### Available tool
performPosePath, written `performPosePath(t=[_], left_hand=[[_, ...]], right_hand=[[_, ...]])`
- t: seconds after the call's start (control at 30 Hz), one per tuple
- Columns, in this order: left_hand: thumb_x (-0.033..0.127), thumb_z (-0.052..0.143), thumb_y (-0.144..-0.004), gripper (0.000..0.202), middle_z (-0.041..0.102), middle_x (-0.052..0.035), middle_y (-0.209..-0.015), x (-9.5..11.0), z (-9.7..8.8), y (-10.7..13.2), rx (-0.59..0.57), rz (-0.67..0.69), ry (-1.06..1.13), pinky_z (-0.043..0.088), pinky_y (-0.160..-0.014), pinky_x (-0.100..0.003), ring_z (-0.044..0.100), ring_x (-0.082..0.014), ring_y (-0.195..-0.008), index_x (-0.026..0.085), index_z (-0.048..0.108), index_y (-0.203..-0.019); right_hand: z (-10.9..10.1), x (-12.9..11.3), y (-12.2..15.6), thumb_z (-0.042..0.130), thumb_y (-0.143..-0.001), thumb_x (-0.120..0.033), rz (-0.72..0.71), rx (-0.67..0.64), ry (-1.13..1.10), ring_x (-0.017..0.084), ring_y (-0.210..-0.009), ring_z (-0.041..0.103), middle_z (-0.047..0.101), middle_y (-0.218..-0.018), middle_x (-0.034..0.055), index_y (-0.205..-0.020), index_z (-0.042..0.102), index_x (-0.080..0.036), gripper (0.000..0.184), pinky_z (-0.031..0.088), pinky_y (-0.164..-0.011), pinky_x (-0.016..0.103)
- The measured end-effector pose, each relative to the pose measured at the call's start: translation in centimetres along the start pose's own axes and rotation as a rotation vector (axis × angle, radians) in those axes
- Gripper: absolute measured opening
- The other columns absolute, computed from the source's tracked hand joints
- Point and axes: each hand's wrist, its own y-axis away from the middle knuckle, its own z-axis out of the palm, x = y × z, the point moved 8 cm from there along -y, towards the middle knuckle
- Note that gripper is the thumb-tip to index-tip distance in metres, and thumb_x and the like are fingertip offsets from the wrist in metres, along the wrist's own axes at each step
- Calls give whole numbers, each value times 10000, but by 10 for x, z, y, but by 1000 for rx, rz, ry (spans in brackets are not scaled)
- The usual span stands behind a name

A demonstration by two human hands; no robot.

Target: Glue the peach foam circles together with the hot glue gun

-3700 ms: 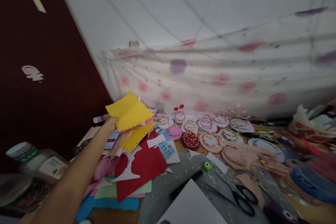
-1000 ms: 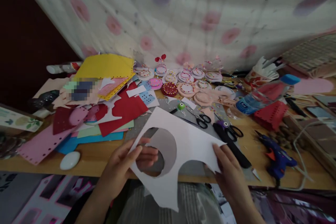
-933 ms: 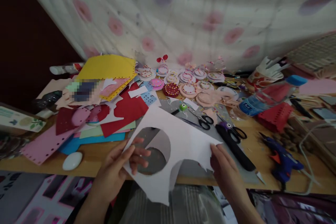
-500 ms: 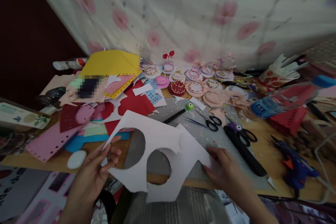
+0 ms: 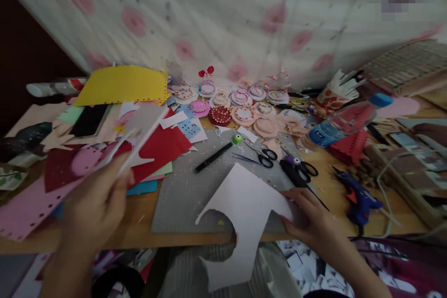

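Note:
My right hand [image 5: 310, 214] pinches the right corner of a white sheet [image 5: 240, 195] with curved cut-outs, which hangs over the table's front edge. On the left, my left hand [image 5: 98, 195], smeared by motion, grips another white sheet [image 5: 148, 132], seen nearly edge-on above the coloured scraps. The two sheets are apart. Behind the right one, a black pen [image 5: 213, 157] with a green one-eyed topper, tweezers [image 5: 244, 158] and black-handled scissors [image 5: 268, 157] lie on a grey cutting mat [image 5: 171, 209].
Small round beaded hats [image 5: 220, 115] crowd the back. Left are a yellow sheet [image 5: 122, 84], a phone [image 5: 90, 120] and red foam [image 5: 171, 144]. On the right stand a blue-capped bottle [image 5: 328, 130] and a cup of sticks [image 5: 333, 95]; a blue glue gun [image 5: 359, 198] lies nearby.
The white sheets, overlapping between both hands before, are now separated. My left hand has moved left and up with one; my right hand keeps the other. The view has turned right.

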Motion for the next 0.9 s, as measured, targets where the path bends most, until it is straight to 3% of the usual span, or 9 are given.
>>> performPosePath(t=[0.03, 0.1, 0.17, 0.23, 0.37, 0.5, 0.57, 0.73, 0.9], left_hand=[[284, 519, -885, 337, 684, -47, -1006, 12, 17, -7, -51, 146, -201, 463, -926, -390, 625, -248, -967, 245, 643, -1196], [260, 390, -920, 392, 685, -104, -1069, 18, 54, -15, -195, 308, -429, 472, -900, -461, 625, -309, -1016, 200, 626, -1228], [319, 405, -918, 410, 678, -134, -1069, 14, 84, -15, -334, 377, -503, 474, -899, -505, 617, -340, -1022, 168, 615, -1237], [400, 479, -900, 438, 655, -144, -1130, 13, 98, -8, -378, 396, -494, 466, -923, -525, 600, -352, -1057, 159, 603, -1243], [398, 534, -902, 459, 536, -141, -1368, 43, 111, 30, -406, 488, -296, 427, -1032, -479, 510, -319, -1248, 177, 551, -1304], [450, 627, -854, 712, 294, -90, -1578, 81, 153, 89, -740, 651, -136, 351, -1127, -474, 313, -295, -1428, 255, 350, -1481], [554, 674, -788, 876, 237, -104, -1597, 86, 170, 105, -825, 685, -113, 318, -1141, -523, 267, -321, -1448, 263, 281, -1516], [527, 614, -845, 855, 183, -113, -1606, 74, 186, 102, -785, 649, -180, 276, -1157, -540, 217, -329, -1465, 250, 203, -1542], [525, 483, -925, 762, 163, -141, -1608, 72, 190, 89, -670, 644, -317, 283, -1144, -536, 189, -339, -1470, 192, 192, -1546]], right_hand=[[1, -3, 0, 640, -766, -289, -6, -5, -8, 237, -924, 659, 621, -1024, 86, -1083, 641, -236, 321, 572, -787, 352], [5, -9, 2, 633, -780, -277, -18, -27, -34, 230, -920, 656, 613, -1030, 87, -1121, 629, -237, 343, 574, -774, 336], [11, -13, 4, 617, -804, -262, -18, -57, -62, 227, -940, 648, 601, -1052, 92, -1160, 611, -240, 357, 570, -789, 330], [19, -15, 6, 599, -828, -239, -17, -85, -73, 224, -965, 638, 588, -1075, 95, -1191, 592, -243, 363, 563, -815, 328], [35, -23, 4, 583, -856, -212, -66, -111, -55, 230, -988, 614, 579, -1090, 102, -1217, 572, -227, 362, 551, -850, 351], [44, -36, -9, 557, -906, -223, -138, -121, -27, 245, -1056, 572, 578, -1120, 105, -1260, 542, -227, 355, 523, -911, 398], [41, -33, -16, 529, -934, -247, -143, -100, 0, 249, -1086, 558, 576, -1143, 111, -1238, 554, -223, 306, 510, -933, 414], [9, 15, -22, 490, -923, -268, -54, 114, 138, 264, -946, 609, 614, -1033, 129, -1096, 614, -174, 233, 540, -830, 446], [1, 52, -17, 454, -931, -252, -32, 69, 147, 223, -893, 628, 622, -999, 101, -1031, 621, -192, 204, 549, -791, 388]])
